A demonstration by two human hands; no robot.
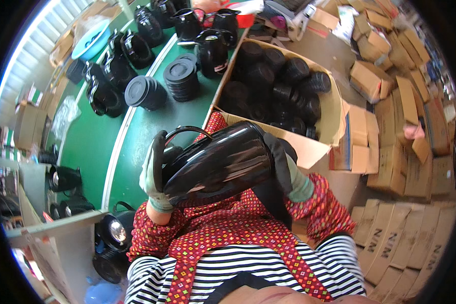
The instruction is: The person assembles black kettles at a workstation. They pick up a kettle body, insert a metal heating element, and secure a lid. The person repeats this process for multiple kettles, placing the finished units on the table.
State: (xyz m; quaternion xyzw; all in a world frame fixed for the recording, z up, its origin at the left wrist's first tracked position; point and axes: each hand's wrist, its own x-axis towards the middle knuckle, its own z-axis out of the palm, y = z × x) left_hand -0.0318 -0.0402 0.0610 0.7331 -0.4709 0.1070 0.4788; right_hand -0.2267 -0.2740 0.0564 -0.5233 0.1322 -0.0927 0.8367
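Note:
A glossy black jug [223, 164] with a curved handle lies tilted on its side in front of my chest. My left hand [154, 169], in a grey-green glove with dark palm and fingers, grips its left end. On the other end is my right hand [288, 175], in a matching glove, its fingers wrapped partly out of sight round the jug. More black jugs [104, 96] stand on the green table [137, 137] ahead, beside two stacks of round black discs [146, 92] that look like lids or bases.
An open cardboard box [314, 144] full of round black parts [273, 76] stands right of the table. Cardboard cartons [390, 111] are piled along the right, and flattened ones [395, 243] lie lower right. Further black jugs [114, 230] sit at the lower left. A blue basin [92, 40] stands far left.

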